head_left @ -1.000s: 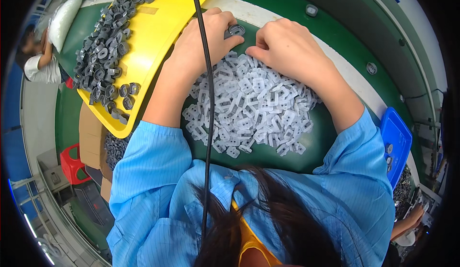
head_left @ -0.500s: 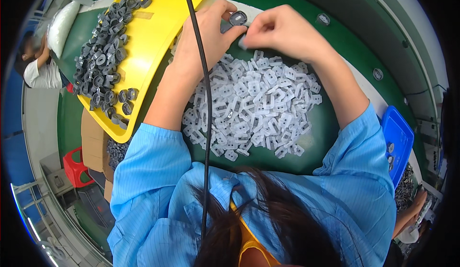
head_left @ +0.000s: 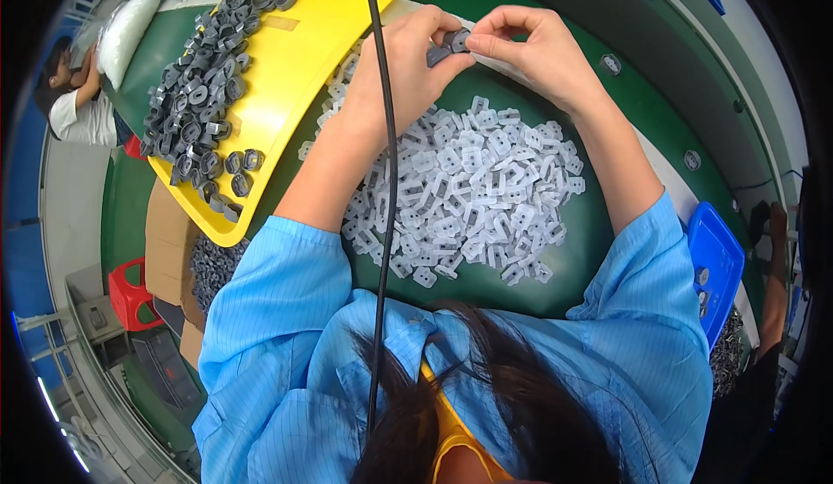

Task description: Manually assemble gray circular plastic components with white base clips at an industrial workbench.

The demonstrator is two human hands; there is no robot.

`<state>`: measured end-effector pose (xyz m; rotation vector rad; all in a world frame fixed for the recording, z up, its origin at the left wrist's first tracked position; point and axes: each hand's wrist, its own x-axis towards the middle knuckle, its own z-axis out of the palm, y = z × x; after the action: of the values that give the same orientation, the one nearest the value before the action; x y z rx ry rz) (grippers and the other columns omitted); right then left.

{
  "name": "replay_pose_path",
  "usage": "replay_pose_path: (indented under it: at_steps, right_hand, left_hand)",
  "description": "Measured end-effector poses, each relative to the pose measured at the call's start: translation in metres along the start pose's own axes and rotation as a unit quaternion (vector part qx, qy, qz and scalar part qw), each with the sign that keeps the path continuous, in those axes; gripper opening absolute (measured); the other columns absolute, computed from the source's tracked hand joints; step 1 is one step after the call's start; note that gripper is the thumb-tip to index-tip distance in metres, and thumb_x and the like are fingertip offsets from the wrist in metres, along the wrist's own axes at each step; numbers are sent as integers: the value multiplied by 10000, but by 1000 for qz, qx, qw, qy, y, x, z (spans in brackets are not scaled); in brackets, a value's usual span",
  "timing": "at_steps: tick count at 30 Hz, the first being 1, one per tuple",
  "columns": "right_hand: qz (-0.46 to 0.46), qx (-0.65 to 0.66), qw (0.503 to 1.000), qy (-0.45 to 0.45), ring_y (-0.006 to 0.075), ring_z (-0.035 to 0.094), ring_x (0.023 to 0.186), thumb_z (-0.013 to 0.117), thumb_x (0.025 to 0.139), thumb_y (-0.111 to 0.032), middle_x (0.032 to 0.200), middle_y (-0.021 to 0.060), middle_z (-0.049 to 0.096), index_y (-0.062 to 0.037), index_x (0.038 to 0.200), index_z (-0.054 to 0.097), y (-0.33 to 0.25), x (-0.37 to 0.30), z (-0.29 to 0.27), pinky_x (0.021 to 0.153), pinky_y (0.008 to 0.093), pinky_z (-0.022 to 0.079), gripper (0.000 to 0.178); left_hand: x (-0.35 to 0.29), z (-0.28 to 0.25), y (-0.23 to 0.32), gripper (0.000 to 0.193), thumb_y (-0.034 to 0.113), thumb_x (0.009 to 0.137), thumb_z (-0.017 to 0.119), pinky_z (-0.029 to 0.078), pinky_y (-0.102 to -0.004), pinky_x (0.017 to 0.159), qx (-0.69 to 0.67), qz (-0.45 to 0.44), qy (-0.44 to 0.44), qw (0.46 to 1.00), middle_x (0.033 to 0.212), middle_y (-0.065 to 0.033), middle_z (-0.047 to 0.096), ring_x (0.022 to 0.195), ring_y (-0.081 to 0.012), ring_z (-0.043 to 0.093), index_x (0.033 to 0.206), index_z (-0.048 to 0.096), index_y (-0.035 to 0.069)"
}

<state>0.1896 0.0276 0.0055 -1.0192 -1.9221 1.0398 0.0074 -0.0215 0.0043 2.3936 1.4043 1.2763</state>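
Note:
My left hand (head_left: 408,63) is closed around small dark grey plastic housings (head_left: 440,53) beyond the far side of a pile. Its thumb and fingers grip them from the left; how many are there is partly hidden. At the upper right of them, my right hand (head_left: 542,54) pinches with thumb and forefinger at the edge of one rounded grey housing (head_left: 462,41). Whether a small clear piece is also between those fingertips cannot be made out. Between my forearms lies a heap of translucent white plastic pieces (head_left: 468,193) with small dark slots.
Left of me a yellow tray (head_left: 286,76) holds many grey housings (head_left: 195,93). A blue tray (head_left: 724,250) stands at the right. A black cable (head_left: 388,137) hangs across the view. A cardboard box (head_left: 169,241) and red stool (head_left: 130,293) are at left; another person (head_left: 78,106) works beyond.
My right hand has moved in to meet the grey housing in my left hand; before, it was slightly apart, with a small pale piece at its fingertips. The view has shifted slightly.

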Motion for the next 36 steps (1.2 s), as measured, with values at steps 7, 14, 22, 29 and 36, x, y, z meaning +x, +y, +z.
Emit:
replay_pose_path:
  at_steps: [7,14,22,29,36]
  right_hand:
    - [92,204,970,-95,97,611,716,732,798,-186,890,55,668,-1,1014,655,4,-3,-4,682,216,496,294]
    - [136,282,944,-105,101,630,724,711,814,-132,869,68,666,12,1006,651,-2,-4,-8,692,208,510,248]
    - [80,154,980,-101,92,625,721,692,821,-139,831,54,658,3,967,646,-7,-3,-10,686,201,498,209]
    - [85,217,969,-81,76,595,688,666,815,-116,800,33,650,-15,907,649,-10,-7,1,651,200,470,137]
    - [103,223,964,-105,77,576,658,679,824,-158,770,30,629,-24,884,652,0,-3,-6,629,201,464,149]
  left_hand:
    - [-2,-1,-2,351,114,761,771,433,-181,597,-130,-100,-82,983,828,-6,619,687,-38,523,1069,631,22]
    - [0,-4,-1,354,116,756,772,438,-191,604,-144,-59,-75,985,785,7,605,671,-47,507,1064,633,9]
    - [-1,-1,7,331,176,711,791,524,-322,644,-98,-15,-25,995,838,-130,659,723,-250,659,946,611,27]
    - [-2,5,6,315,124,708,790,486,-265,583,-88,6,13,996,777,-71,648,658,-170,614,966,631,38]
    - [-2,8,3,288,118,714,789,501,-257,590,-84,55,26,995,802,-83,672,647,-149,631,950,649,33]
